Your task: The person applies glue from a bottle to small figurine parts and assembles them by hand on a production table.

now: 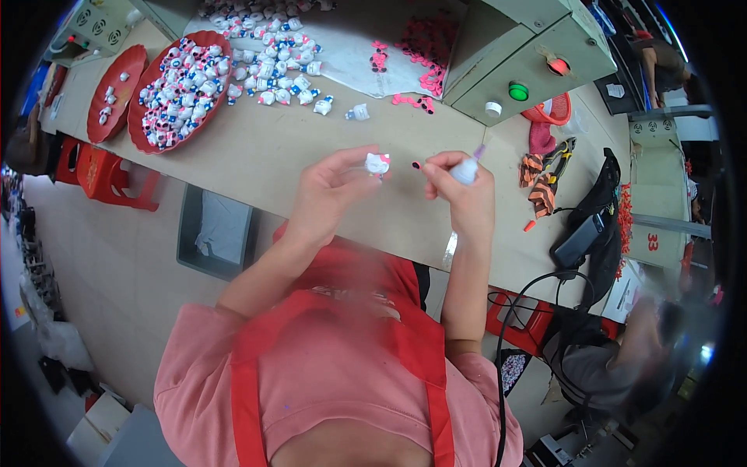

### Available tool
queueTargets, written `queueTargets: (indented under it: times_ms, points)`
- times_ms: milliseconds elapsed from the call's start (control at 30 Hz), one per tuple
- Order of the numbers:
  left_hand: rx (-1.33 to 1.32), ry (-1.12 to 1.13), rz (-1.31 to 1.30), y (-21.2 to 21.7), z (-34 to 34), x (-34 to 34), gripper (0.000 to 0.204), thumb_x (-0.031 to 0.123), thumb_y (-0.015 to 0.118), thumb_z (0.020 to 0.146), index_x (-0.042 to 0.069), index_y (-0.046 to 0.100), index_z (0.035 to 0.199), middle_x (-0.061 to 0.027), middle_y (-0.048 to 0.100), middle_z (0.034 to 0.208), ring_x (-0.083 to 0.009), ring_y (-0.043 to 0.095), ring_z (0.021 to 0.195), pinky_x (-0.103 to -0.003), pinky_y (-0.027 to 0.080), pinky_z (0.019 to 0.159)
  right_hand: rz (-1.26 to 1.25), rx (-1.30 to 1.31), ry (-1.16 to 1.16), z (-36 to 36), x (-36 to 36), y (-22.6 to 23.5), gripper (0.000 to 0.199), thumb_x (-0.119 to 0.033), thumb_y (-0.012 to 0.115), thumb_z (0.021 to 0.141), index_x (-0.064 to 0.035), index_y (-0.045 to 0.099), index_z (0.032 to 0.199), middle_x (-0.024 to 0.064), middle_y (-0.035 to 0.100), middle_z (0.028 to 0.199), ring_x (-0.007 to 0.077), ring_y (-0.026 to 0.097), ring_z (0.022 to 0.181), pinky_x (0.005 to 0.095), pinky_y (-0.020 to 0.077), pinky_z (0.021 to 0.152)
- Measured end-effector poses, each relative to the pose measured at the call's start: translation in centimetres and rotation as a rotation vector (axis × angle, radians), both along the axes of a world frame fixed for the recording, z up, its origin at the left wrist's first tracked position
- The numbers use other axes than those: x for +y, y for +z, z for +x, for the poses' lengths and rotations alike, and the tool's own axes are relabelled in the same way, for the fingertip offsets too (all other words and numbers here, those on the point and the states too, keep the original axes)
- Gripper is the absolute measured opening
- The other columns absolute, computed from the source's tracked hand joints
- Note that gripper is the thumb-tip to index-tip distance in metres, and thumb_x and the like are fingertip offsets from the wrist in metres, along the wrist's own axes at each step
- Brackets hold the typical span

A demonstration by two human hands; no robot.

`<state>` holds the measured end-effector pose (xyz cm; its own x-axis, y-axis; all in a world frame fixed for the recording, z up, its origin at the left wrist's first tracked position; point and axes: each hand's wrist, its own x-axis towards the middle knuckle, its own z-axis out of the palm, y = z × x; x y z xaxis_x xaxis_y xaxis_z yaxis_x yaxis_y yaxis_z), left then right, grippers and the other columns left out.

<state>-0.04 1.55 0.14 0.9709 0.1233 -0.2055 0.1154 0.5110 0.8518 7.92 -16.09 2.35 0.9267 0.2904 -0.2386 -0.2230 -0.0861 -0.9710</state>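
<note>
My left hand (328,187) is raised over the near part of the table, thumb and fingers closed on a small white cat-shaped figurine (377,163) with a pink detail at its top. To its right, my right hand (472,194) pinches a tiny black-and-pink piece (416,165) at its fingertips. The same hand also holds a small white squeeze bottle (465,171) with a thin purple tip pointing up and away. A gap separates the tiny piece from the figurine. One loose white figurine (357,112) lies on the table beyond my hands.
Many white-and-blue figurines (272,66) lie at the back; a red tray (134,121) holds more. Pink pieces (426,54) lie on a white sheet (350,66). At right are a grey control box (517,66), pliers (562,156) and a black bag (611,194). A person (622,358) sits nearby.
</note>
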Motion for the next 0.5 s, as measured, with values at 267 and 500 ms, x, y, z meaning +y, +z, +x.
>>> queueTargets:
  times_ms: [267, 500]
  points:
    - [-0.062, -0.016, 0.112, 0.9, -0.1, -0.8, 0.039, -0.008, 0.057, 0.080, -0.004, 0.051, 0.119, -0.0114, 0.061, 0.106, -0.0147, 0.059, 0.096, -0.025, 0.047, 0.084, 0.123, 0.016, 0.067, -2.3, 1.7, 1.5, 0.012, 0.000, 0.068, 0.074, 0.0041, 0.061, 0.082, 0.0069, 0.060, 0.071, 0.0098, 0.053, 0.057, 0.0220, 0.0439, 0.050]
    - [-0.143, 0.008, 0.224, 0.5, -0.1, -1.0, 0.038, -0.008, 0.057, 0.080, -0.005, 0.051, 0.118, -0.0122, 0.059, 0.110, -0.0148, 0.058, 0.097, -0.025, 0.047, 0.085, -0.023, -0.049, -0.059, -3.3, 2.2, 1.8, 0.009, -0.005, 0.069, 0.075, 0.0002, 0.064, 0.078, 0.0002, 0.058, 0.065, 0.0043, 0.050, 0.056, 0.0192, 0.0379, 0.050]
